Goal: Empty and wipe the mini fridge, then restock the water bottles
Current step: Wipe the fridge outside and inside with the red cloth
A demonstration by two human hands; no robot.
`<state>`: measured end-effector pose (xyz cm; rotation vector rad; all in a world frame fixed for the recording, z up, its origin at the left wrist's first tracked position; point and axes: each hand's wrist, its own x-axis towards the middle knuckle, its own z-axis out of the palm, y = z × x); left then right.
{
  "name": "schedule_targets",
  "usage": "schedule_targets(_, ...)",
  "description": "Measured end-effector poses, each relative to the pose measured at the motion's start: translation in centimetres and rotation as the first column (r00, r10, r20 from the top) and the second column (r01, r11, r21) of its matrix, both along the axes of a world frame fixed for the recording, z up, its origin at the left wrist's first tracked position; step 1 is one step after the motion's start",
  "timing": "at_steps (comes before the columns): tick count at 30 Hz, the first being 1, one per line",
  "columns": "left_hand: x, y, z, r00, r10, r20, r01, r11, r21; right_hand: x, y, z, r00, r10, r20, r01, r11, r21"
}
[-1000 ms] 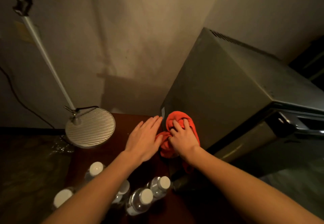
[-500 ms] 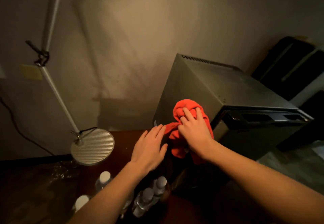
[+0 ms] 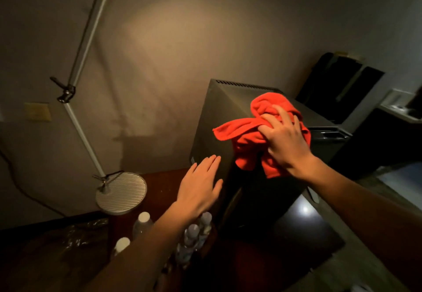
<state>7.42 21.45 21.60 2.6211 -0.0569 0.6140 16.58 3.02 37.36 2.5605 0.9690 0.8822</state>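
Nearest us, several clear plastic water bottles with white caps [image 3: 193,238] stand on the dark wooden surface [image 3: 159,184], out of the fridge and not yet restocked. Beyond them our left hand [image 3: 199,187] spreads flat and empty beside the dark boxy mini fridge [image 3: 219,131]. Farther up, our right hand [image 3: 284,139] presses a crumpled orange-red cloth [image 3: 246,131] over its top edge. Wiping looks underway.
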Motion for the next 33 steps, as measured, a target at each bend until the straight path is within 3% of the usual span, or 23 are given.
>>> schedule_targets(8,-1.9,-1.6,-1.1,1.0,-0.02,0.018,0.021,0.997,-0.069,0.0,-3.9,-1.0,0.999,0.01,-0.043,0.0,0.976,0.216)
schedule_targets(18,-1.5,-2.5,-2.8,0.999,0.039,-0.024,-0.042,0.986,-0.16,0.0,-4.3,-2.7,0.995,0.017,-0.095,0.007,0.968,0.25)
schedule_targets(25,-1.4,-4.2,-4.1,0.993,0.113,-0.014,-0.114,0.985,-0.127,-0.8,-3.1,-5.0,0.996,-0.011,0.085,0.011,1.0,-0.001)
schedule_targets(30,-1.3,-6.0,-5.8,0.994,0.109,-0.018,-0.11,0.983,-0.148,0.2,-2.7,-7.8,0.943,0.226,0.243,-0.16,0.951,-0.263)
schedule_targets(33,-1.5,-7.5,-7.3,0.996,0.085,-0.02,-0.087,0.985,-0.148,0.3,-2.4,-11.8,0.933,0.334,0.135,-0.241,0.858,-0.454)
